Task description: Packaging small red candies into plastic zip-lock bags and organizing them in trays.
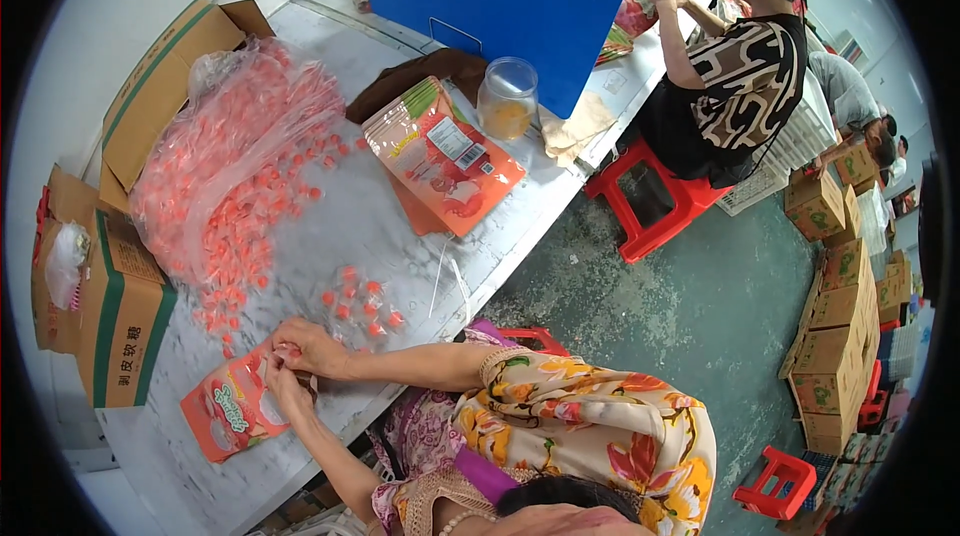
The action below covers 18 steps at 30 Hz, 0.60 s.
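A red printed pouch (228, 408) lies on the table at the lower left, its right end under my hands. My left hand (288, 394) is closed at that end, fingers bent on the pouch's edge. Just above it, my right hand (312, 348) is pinched, with a small pale pink bit at the fingertips that is too small to make out. The two hands nearly touch. Beside my right hand lies a small group of wrapped red candies (372, 300). Farther back, a large clear plastic bag (250, 106) spills many more wrapped candies onto the table.
A stack of red pouches (425, 151) lies near a clear plastic jar (507, 96) and a blue panel (510, 6). Cardboard boxes (128, 306) line the table's left side. A co-worker (745, 66) sits on a red stool (650, 201) to the right. More cartons (835, 326) stand beyond.
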Each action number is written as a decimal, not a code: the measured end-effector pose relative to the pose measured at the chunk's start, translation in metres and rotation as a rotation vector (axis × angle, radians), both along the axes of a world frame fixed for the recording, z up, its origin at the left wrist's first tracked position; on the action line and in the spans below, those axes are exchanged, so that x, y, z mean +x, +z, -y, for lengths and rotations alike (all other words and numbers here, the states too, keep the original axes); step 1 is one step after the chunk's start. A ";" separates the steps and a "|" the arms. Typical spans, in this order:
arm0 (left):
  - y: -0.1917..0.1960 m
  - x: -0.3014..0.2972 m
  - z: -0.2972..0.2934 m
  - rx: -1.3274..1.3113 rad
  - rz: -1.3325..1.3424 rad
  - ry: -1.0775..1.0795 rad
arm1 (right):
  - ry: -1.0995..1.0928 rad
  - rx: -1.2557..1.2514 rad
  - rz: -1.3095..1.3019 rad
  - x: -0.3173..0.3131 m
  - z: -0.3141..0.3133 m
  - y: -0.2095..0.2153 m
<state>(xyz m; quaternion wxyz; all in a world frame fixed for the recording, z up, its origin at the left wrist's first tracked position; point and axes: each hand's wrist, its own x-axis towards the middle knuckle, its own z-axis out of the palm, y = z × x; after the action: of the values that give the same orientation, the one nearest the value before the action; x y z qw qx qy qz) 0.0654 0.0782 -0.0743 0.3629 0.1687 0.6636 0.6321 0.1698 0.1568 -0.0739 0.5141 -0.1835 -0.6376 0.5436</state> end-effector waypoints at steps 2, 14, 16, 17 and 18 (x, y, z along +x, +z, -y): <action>-0.012 -0.005 0.003 0.072 0.070 0.056 | 0.107 0.107 0.088 0.004 -0.003 0.002; 0.022 0.053 -0.010 -0.179 -0.961 0.265 | 0.120 -0.056 0.382 0.002 -0.005 -0.007; 0.029 0.053 -0.011 -0.094 -0.922 0.316 | 0.314 -0.371 0.449 0.003 -0.008 0.006; 0.028 0.048 -0.009 -0.126 -0.927 0.355 | 0.363 -0.372 0.453 0.001 -0.006 0.015; 0.028 0.044 -0.011 -0.103 -0.887 0.349 | 0.412 -0.624 0.409 0.000 -0.008 0.027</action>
<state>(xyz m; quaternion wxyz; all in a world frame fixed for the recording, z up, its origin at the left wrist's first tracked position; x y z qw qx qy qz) 0.1094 0.0888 -0.0468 -0.0588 0.2901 0.8034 0.5167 0.1696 0.1646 -0.0468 0.1777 -0.3032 -0.5545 0.7544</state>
